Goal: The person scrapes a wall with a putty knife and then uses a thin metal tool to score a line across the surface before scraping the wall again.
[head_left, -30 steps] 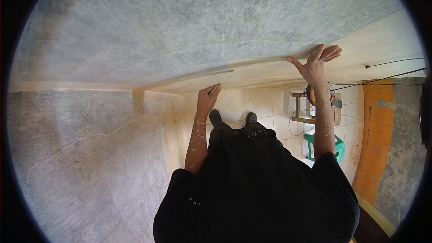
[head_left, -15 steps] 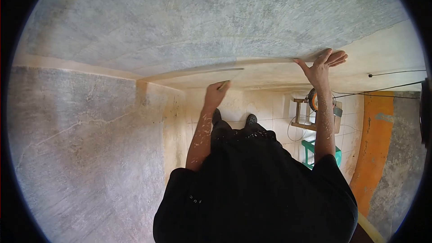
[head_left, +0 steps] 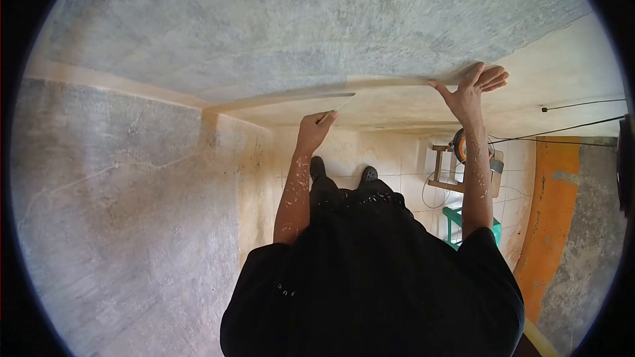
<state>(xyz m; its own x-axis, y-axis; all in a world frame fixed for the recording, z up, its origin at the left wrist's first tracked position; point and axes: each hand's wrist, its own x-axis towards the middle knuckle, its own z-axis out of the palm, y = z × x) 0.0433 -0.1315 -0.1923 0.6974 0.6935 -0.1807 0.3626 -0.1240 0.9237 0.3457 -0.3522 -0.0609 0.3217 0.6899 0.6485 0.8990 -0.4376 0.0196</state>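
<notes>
My left hand is closed around the handle of a scraper. Its thin blade appears almost edge-on, pointing up and right, with the tip at the wall where a dark shadow streak meets it. The wall has a grey, patchy upper part and a cream, bare-looking lower part. Farther right, my right hand rests against the wall near the border between grey and cream, fingers stretched out and thumb spread, holding nothing. Pale flakes cling to both forearms.
A wooden stand and a green plastic stool are on the tiled floor at the right. Cables run across that side. A grey side wall meets the front wall at left.
My left hand and the scraper have shifted slightly upward along the wall. My right hand stays in nearly the same place, still spread. The view has tilted a little.
</notes>
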